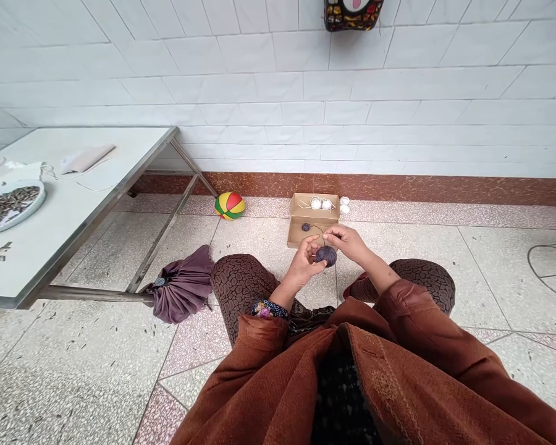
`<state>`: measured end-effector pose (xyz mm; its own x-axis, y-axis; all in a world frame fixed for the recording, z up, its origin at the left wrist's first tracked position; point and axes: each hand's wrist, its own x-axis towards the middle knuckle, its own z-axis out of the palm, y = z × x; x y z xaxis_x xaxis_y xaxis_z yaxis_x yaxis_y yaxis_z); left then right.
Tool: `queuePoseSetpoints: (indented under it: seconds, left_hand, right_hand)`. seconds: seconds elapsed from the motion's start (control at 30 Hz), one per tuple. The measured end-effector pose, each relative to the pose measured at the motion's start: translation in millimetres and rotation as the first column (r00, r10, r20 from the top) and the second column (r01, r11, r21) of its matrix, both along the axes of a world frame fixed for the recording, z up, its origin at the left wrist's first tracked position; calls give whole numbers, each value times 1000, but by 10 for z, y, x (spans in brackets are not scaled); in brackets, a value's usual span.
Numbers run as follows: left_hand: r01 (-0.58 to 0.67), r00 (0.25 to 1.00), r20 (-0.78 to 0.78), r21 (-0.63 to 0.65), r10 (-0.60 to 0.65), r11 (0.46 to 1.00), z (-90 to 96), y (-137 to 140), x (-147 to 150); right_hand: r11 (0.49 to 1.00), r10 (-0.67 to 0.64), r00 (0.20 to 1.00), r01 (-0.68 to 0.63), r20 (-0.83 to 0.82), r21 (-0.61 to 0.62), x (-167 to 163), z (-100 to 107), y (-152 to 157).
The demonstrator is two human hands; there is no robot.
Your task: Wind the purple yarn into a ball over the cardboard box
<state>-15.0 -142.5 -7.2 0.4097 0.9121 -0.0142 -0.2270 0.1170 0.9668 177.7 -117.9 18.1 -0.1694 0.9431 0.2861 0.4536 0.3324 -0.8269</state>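
Note:
A dark purple-grey ball of yarn (327, 256) rests in my left hand (306, 259), whose thumb and fingers close around its left side. Above and to the right of it, my right hand (345, 241) pinches a dark strand of yarn (324, 237) between thumb and fingertips. The strand runs down to the ball and also back toward a smaller dark yarn ball (306, 227). That smaller ball lies inside an open cardboard box (293, 237) on the floor beyond my hands. White yarn balls (321, 203) sit on the box's opened lid part.
More white balls (345, 205) stand right of the box. A red, yellow and green ball (230, 206) lies near the wall. On my left, a metal-framed table (88, 204) carries a plate (39, 201) of seeds or husks. A purple cloth bundle (185, 285) lies by its leg.

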Motion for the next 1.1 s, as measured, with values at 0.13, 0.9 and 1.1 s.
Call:
queuePoseSetpoints:
  seconds: [0.13, 0.9, 1.1]
  left_hand:
    - [-17, 994, 107, -61, 23, 998, 33, -24, -8]
    - [21, 947, 313, -272, 68, 962, 55, -78, 22]
    - [-196, 980, -6, -186, 198, 963, -56, -13, 31]
  right_hand:
    - [990, -48, 999, 48, 8, -131, -64, -369, -184]
    - [995, -15, 999, 19, 40, -99, -110, -462, -511]
    - [980, 170, 985, -170, -6, -102, -76, -213, -659]
